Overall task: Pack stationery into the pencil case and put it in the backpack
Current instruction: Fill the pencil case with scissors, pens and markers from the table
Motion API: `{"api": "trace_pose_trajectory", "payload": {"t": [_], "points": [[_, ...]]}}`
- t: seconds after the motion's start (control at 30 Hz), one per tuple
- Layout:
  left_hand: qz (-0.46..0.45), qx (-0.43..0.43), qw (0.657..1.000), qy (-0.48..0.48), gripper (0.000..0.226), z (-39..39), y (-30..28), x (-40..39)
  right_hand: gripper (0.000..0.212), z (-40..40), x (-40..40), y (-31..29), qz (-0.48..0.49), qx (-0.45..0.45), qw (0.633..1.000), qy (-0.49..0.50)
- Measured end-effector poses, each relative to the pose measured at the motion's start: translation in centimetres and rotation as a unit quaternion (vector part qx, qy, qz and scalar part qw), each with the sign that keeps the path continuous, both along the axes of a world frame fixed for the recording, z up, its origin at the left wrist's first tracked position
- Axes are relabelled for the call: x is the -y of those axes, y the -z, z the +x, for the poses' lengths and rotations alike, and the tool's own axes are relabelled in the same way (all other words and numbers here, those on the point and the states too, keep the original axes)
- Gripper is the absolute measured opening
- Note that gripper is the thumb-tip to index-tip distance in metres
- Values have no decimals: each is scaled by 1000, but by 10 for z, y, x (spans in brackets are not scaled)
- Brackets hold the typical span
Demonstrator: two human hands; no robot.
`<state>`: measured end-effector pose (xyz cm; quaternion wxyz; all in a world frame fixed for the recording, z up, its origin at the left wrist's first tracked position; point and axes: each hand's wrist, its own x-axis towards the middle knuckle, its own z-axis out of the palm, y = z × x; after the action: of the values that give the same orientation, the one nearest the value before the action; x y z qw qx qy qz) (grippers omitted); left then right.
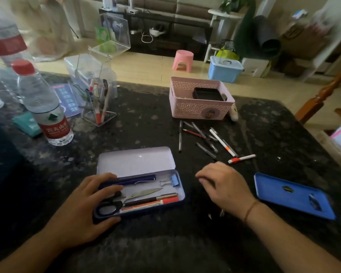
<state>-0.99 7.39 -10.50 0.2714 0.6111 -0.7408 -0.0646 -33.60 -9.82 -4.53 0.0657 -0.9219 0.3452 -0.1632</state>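
Resting on the near-left end of the open pencil case (180, 191), the left hand (83, 205) has its fingers (106, 177) spread wide across the far rim and its thumb pressed against the near corner, so the hand steadies the case without lifting anything. Just under those fingers lie the black handles of a pair of scissors (126, 198), whose blades point away to the right. Beside the scissors, toward the near rim, a dark pen (152, 199) and a red-capped marker (152, 204) lie side by side, caps to the right. Along the far rim a dark blue pen (130, 179) with a metal clip lies the same way, and a blue binder clip (173, 181) sits at the right end.

The case is a shallow blue tin with a pale lilac inside; its lid (135, 161) is hinged back flat on the dark mottled table (146, 123). Its long axis runs left to right, tilted slightly so the right end sits farther away.

To the right of the case, the right hand (224, 186) hovers palm down over the table, fingers loosely curled and holding nothing; a thin brown band circles the wrist. Just beyond its fingertips lie a white and red marker (242, 159) and a loose scatter of pens (205, 138). Farther out stands a pink basket (201, 107). A blue tray (280, 191) lies to the right of that hand. Beyond the left hand stand a water bottle (45, 107) and a clear pen holder (98, 111).
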Motion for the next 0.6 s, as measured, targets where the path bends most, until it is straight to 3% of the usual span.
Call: {"api": "trace_pose_trajectory", "payload": {"t": [0.17, 0.27, 0.37, 0.47, 0.53, 0.6], "points": [[-5, -2, 1000, -2, 64, 2, 4, -1, 25, -71, 74, 14, 7, -95, 972, 216], [-10, 27, 999, -15, 63, 3, 4, -3, 34, -77, 105, 22, 42, -168, 963, 206], [-13, 49, 999, -19, 61, 2, 1, -6, 26, -70, 113, 28, 18, -212, 964, 161], [1, 35, 999, -23, 63, 3, -1, -6, 17, -62, 107, 24, -71, -150, 976, 143], [8, 28, 999, -28, 65, 3, -1, -6, 15, -50, 95, 12, -109, -22, 988, 110], [15, 27, 999, -31, 65, 2, -2, -5, 16, -27, 73, -10, -86, 134, 986, 57]]}}
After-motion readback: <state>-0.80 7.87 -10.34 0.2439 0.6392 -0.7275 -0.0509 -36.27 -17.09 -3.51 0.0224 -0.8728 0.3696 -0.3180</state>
